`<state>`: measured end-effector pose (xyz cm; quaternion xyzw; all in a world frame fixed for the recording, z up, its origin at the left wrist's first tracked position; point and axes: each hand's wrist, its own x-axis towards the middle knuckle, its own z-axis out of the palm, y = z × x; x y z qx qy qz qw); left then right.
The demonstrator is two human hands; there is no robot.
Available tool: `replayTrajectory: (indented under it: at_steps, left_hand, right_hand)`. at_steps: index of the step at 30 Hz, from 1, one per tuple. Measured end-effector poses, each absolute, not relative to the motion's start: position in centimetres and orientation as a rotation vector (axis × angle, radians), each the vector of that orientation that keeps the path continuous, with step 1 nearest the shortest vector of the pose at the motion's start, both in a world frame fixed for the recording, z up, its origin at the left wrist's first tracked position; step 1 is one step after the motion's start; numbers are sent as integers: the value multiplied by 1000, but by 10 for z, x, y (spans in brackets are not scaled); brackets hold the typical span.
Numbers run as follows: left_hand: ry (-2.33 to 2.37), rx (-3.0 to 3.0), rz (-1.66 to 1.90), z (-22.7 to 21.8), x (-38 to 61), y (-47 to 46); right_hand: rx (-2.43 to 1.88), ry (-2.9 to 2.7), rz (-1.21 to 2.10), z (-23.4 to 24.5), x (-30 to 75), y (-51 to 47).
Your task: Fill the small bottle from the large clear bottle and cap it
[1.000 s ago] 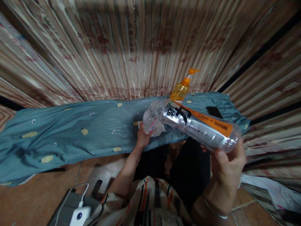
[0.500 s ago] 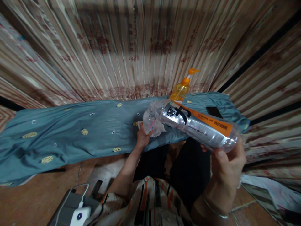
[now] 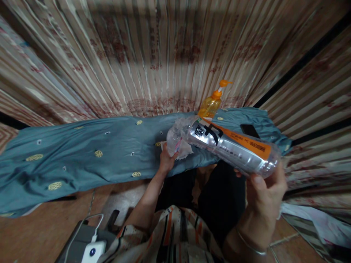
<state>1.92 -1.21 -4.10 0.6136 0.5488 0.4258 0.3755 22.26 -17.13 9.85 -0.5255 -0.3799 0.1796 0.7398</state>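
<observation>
A: Far left, just blue cloth (image 3: 82,153) and a power bank (image 3: 91,251) down low. Left hand (image 3: 166,162) closed around a white rag (image 3: 182,148), pressed right at the neck of the bottle (image 3: 227,146).

B: Yep. Bottle tilted over the cloth, base gripped tight in right hand (image 3: 264,193). Looks like mid-wipe, neck end only, body likely still to do. Soap pump (image 3: 211,104) and phone (image 3: 249,130) sitting behind.

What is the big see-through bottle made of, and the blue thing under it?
The big bottle looks like clear, shiny plastic: light glints off it and you see through it. The blue cloth looks like soft woven fabric, since it wrinkles and drapes.
</observation>
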Motion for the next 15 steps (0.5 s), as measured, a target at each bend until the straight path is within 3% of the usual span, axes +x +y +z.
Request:
replayTrajectory:
  at_steps: [15]
  left_hand:
    - [1383,1583,1089,-41,18,-12]
  right_hand:
    - [-1151,-832,379,101,221,-171]
